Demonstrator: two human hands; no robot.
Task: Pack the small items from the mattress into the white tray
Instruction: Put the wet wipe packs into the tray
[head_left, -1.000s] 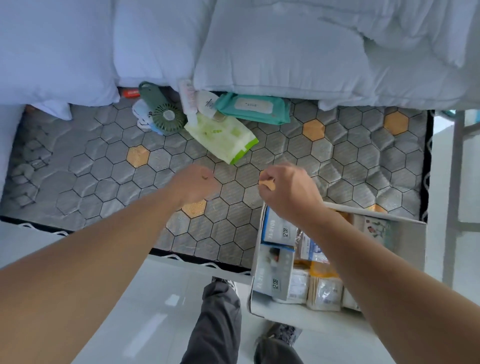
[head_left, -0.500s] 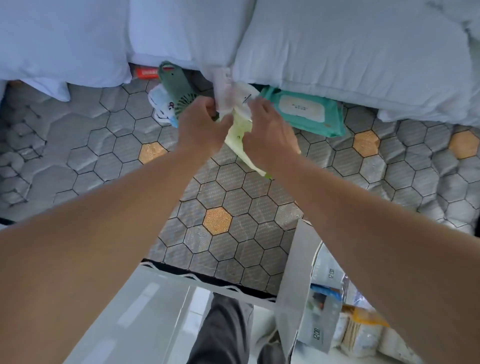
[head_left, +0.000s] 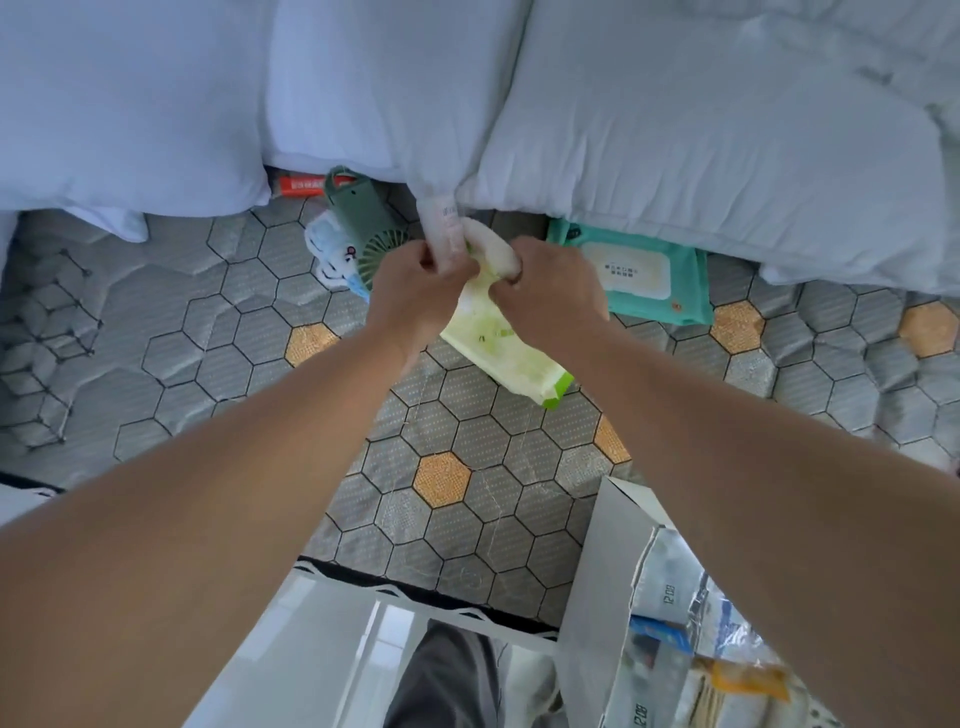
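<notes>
1. Hexagon-quilted mattress (head_left: 208, 332) below white pillows (head_left: 675, 130); small items bunched at the pillows' edge, among them green handheld fan (head_left: 363, 228), teal wipes pack (head_left: 639, 270) and lime wipes pack (head_left: 509, 358).
2. Gripped in left hand (head_left: 410, 291), fingers curled round it: pink-and-white tube (head_left: 441, 228), long axis pointing away from the person, far end at the pillow seam.
3. Gripped in right hand (head_left: 556, 296), fingers wrapped tight: rounded white container (head_left: 493, 249), just beside the tube, over the lime pack.
4. Near-right, toward the person: white tray (head_left: 597, 571), part-filled with packets; right hand nearer, so probably a pull back and rightward.
</notes>
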